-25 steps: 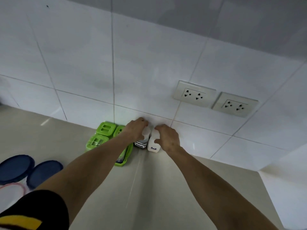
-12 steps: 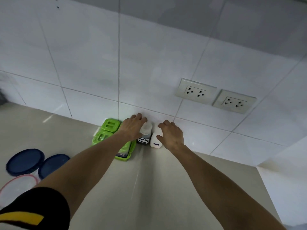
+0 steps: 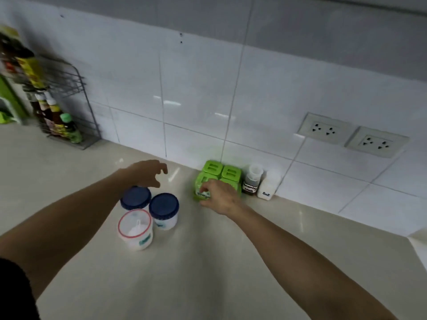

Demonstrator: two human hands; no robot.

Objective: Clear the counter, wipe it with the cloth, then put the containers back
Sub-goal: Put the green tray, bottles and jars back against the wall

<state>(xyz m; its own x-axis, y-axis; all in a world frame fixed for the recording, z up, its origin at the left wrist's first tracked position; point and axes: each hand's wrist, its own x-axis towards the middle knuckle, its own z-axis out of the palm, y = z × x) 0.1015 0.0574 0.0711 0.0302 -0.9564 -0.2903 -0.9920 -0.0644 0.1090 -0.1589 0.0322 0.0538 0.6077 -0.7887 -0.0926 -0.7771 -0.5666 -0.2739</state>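
The left hand [image 3: 147, 174] hovered open and empty just behind the blue-lidded jars [image 3: 150, 205]; the right hand [image 3: 219, 196] lay further away, fingers on the green box [image 3: 217, 179], its grip unclear.

Single head-worn wide-angle view, angled forward and down over the counter [image 3: 208, 262] toward the tiled wall [image 3: 196, 88].

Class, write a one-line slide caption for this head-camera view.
Left hand open above the blue-lidded jars; right hand touching the green containers at the wall.
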